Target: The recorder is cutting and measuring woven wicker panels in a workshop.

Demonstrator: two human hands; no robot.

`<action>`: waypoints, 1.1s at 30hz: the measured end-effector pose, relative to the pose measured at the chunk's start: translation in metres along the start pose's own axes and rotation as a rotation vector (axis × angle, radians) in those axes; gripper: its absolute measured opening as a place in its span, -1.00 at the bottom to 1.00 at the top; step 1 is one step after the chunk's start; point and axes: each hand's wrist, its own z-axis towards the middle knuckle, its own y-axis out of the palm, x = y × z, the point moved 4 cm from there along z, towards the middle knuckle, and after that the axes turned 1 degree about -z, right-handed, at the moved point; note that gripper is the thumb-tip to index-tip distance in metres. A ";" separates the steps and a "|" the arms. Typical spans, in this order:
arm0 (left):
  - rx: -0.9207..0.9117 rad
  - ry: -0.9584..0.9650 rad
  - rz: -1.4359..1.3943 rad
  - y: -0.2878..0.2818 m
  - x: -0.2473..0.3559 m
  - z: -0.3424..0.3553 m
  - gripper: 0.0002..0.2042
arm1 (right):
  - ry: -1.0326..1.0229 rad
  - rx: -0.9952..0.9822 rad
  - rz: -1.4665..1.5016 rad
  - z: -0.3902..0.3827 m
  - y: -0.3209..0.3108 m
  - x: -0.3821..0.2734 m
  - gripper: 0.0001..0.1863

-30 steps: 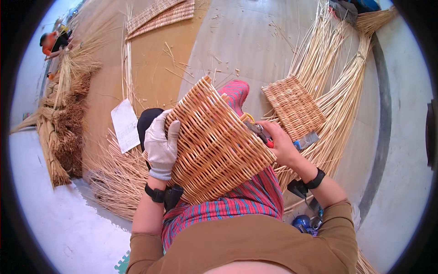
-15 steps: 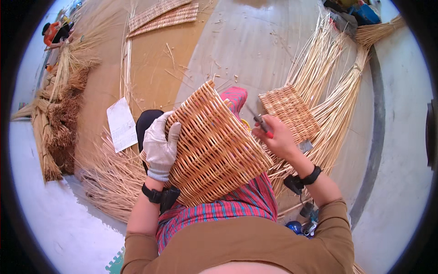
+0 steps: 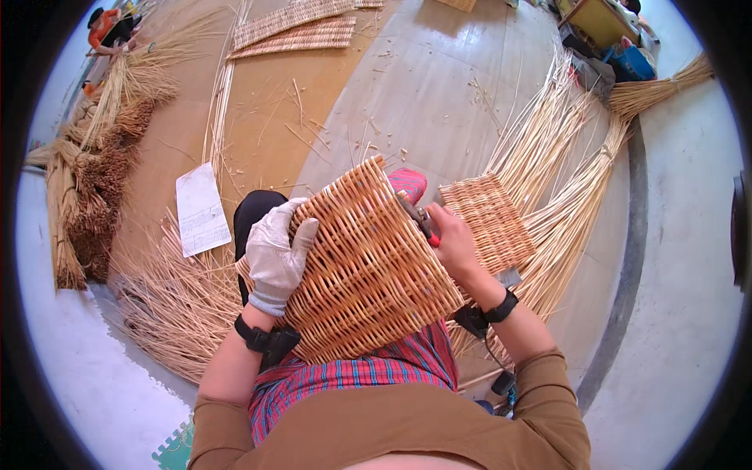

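Note:
A woven wicker panel [image 3: 364,270] rests tilted across my lap. My left hand [image 3: 276,254], in a white work glove, grips its left edge with the thumb over the front face; the other fingers are partly hidden behind it. In my bare right hand [image 3: 454,239] is a pair of pruning shears [image 3: 423,224] with red on the handles. Their dark jaws touch or nearly touch the panel's upper right edge; whether a cane end lies between the blades I cannot tell.
A second wicker panel [image 3: 487,223] lies right of my hand, beside long loose canes [image 3: 572,211]. More canes [image 3: 180,301] and a paper sheet [image 3: 202,210] are at the left. Bundled canes [image 3: 113,188] stand farther left. Flat panels [image 3: 294,35] lie ahead; another person [image 3: 106,31] sits far left.
My right hand has brought the shears left, up to the panel's edge. The panel has tilted slightly in my left hand, and the whole view has shifted a little.

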 end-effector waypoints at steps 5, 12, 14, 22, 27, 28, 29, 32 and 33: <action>0.020 0.032 0.017 0.002 -0.002 0.003 -0.60 | 0.307 -0.246 -0.107 0.017 -0.009 0.005 -0.50; -0.070 -0.024 -0.028 0.001 0.004 0.002 -0.56 | -0.036 -0.020 0.210 0.032 0.018 0.000 -0.39; -0.053 -0.013 -0.013 0.001 0.002 0.002 -0.57 | -0.039 -0.003 0.190 0.037 0.019 -0.006 -0.41; -0.032 0.008 -0.030 0.004 -0.004 0.002 -0.57 | -0.106 0.212 -0.090 0.066 0.015 0.007 -0.60; -0.018 0.019 -0.037 -0.003 0.005 0.006 -0.57 | 0.145 0.038 -0.174 0.048 -0.007 0.032 -0.45; -0.011 0.008 -0.047 -0.005 0.007 0.006 -0.57 | 0.151 0.024 -0.079 0.033 -0.007 0.039 -0.44; 0.000 0.002 -0.052 -0.008 0.008 0.009 -0.57 | 0.147 0.016 0.019 0.021 -0.003 0.043 -0.43; -0.019 -0.077 -0.308 -0.009 -0.003 0.019 -0.65 | 0.201 -0.002 0.213 -0.028 0.013 0.052 -0.49; 0.000 -0.169 -0.496 -0.005 -0.008 0.022 -0.69 | 0.192 0.000 0.345 -0.045 0.020 0.057 -0.49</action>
